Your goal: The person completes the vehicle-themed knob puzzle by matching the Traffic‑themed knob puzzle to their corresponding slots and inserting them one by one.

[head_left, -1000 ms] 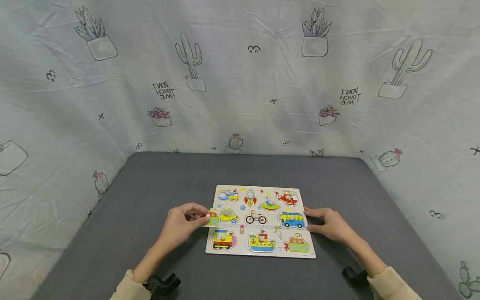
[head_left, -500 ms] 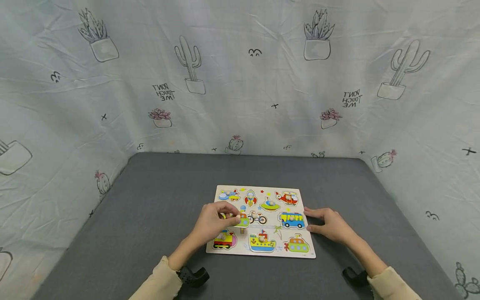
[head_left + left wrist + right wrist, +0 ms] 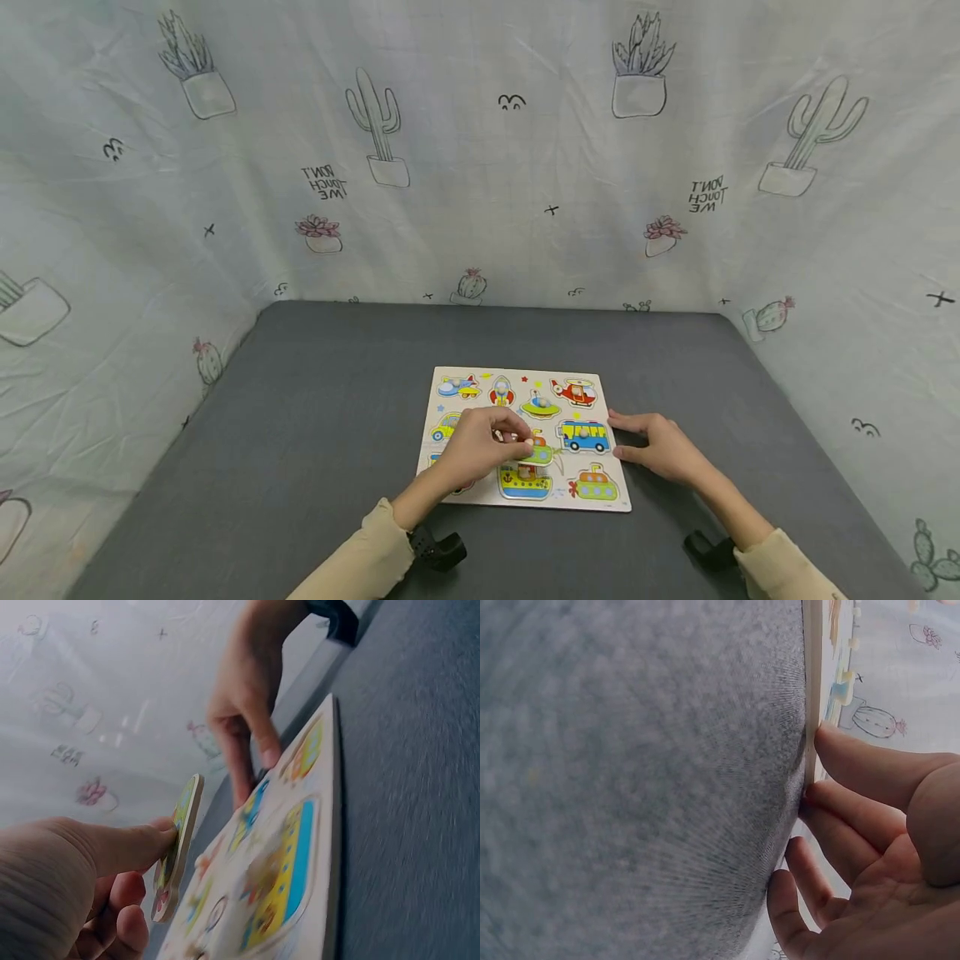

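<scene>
My left hand pinches a green and orange submarine puzzle piece between thumb and fingers, above the lower middle of the wooden peg puzzle board. In the left wrist view the submarine piece stands tilted, apart from the board. My right hand touches the board's right edge with thumb and fingertips, the thumb and index finger spaced along it. A matching submarine picture without a knob lies at the lower right. The left hand partly hides the bicycle and the train.
On the board sit other vehicle pieces, among them a bus, a ship, a helicopter and a car. Grey cloth covers the table. A cactus-print curtain surrounds its back and sides.
My left hand has carried the submarine piece rightward over the board, from its left edge past the car and bicycle to above the ship. The right hand has stayed at the right edge.
</scene>
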Available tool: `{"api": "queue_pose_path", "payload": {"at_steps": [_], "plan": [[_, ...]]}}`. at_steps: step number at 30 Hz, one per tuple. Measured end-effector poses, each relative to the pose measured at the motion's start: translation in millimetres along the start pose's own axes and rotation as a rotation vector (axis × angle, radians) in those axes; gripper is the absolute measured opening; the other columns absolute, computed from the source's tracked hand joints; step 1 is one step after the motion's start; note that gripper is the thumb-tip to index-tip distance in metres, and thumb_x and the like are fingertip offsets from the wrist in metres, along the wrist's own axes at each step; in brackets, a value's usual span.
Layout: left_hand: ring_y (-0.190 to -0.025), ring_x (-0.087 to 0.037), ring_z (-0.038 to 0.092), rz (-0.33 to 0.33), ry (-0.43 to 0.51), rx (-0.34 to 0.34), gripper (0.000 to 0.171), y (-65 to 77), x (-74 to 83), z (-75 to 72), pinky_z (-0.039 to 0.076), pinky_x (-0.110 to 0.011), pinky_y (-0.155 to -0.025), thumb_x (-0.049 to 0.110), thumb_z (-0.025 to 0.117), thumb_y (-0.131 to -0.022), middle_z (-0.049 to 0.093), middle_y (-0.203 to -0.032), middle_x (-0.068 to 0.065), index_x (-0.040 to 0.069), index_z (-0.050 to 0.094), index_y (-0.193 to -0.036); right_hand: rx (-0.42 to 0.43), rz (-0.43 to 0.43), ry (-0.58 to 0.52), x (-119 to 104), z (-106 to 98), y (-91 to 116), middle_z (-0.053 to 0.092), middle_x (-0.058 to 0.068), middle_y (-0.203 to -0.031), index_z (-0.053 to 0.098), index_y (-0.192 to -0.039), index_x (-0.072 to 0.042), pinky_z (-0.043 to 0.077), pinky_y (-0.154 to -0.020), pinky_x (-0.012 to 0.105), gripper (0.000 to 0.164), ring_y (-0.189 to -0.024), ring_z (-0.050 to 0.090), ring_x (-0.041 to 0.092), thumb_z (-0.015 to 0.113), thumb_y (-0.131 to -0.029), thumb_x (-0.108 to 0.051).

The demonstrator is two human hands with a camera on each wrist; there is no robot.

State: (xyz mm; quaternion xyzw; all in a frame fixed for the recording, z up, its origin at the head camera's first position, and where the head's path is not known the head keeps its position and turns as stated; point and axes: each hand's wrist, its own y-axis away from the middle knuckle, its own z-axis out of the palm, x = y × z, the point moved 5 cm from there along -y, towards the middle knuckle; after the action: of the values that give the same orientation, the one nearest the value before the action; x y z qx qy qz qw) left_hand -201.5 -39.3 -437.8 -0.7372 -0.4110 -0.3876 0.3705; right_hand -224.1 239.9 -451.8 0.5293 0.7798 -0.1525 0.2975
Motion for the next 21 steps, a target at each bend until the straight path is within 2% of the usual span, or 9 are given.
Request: {"api": "queue_pose_path", "payload": {"at_steps": [6,12,17,21], "plan": [[-0.064,-0.008,0.057,0.02,0.06,-0.042,0.009,-9.0,5.2,26.8,0.045,-0.023,-0.053,0.013,0.081,-0.082,0.067,-0.082,0.013,0.017,0.075,-0.087,-0.001,-0.01,0.007,2,-1,-1,0.053,0.015,-0.139,0.062,-0.132,-0.002,0.037,-0.098,0.061,0.054,-0.13,0.043,0.043,0.08,-0.084,-0.019],[-0.065,-0.004,0.057,0.013,0.043,-0.059,0.011,-15.0,12.5,55.3,0.044,-0.022,-0.055,0.014,0.084,-0.079,0.067,-0.079,0.015,0.016,0.075,-0.086,0.0,-0.043,-0.001,5,-1,1,0.055,0.013,-0.138,0.064,-0.131,-0.004,0.038,-0.097,0.06,0.052,-0.13,0.043,0.042,0.08,-0.084,-0.02],[-0.064,0.002,0.058,-0.006,0.047,-0.086,0.012,-16.0,8.7,78.5,0.045,-0.019,-0.058,0.011,0.085,-0.077,0.066,-0.076,0.015,0.011,0.076,-0.085,-0.004,-0.056,-0.03,7,0,1,0.055,0.012,-0.138,0.065,-0.13,-0.005,0.037,-0.098,0.06,0.052,-0.13,0.043,0.042,0.081,-0.083,-0.019],[-0.064,0.003,0.059,-0.005,0.05,-0.098,0.013,-14.9,3.0,90.5,0.047,-0.017,-0.059,0.008,0.085,-0.076,0.065,-0.072,0.016,0.01,0.074,-0.083,-0.003,-0.048,-0.037,9,3,2,0.055,0.012,-0.138,0.065,-0.13,-0.005,0.037,-0.098,0.06,0.052,-0.131,0.042,0.042,0.081,-0.083,-0.019]]}}
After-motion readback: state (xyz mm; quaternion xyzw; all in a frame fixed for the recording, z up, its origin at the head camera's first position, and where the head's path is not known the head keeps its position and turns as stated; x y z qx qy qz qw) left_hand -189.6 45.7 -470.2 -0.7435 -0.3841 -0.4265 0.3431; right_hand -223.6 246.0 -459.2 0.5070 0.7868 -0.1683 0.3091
